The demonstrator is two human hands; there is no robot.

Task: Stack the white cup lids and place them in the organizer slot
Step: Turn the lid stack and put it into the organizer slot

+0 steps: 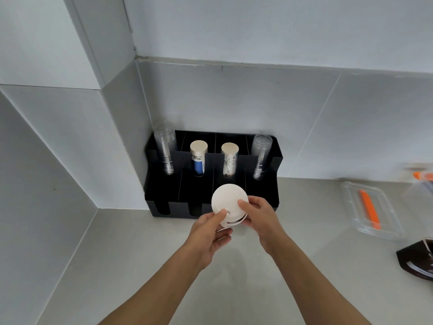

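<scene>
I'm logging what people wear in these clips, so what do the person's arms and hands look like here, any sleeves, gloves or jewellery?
Both forearms are bare as far as the frame shows, with no sleeves in view. The left hand and right hand wear no gloves, and no rings, watch or bracelet show on the visible fingers or wrists. Nails look short and unpainted. No markings or tattoos can be seen.

Plain white round plastic cup lids [228, 202] show against the matte black plastic organizer [164, 184]. Inside the organizer, one paper cup stack [198, 160] is white with a blue band, its neighbour [229, 161] white with black line drawings. Right of the organizer, a bright orange strip [370, 211] lies in a clear plastic tray [384, 231] on the pale grey counter [140, 254].
</scene>
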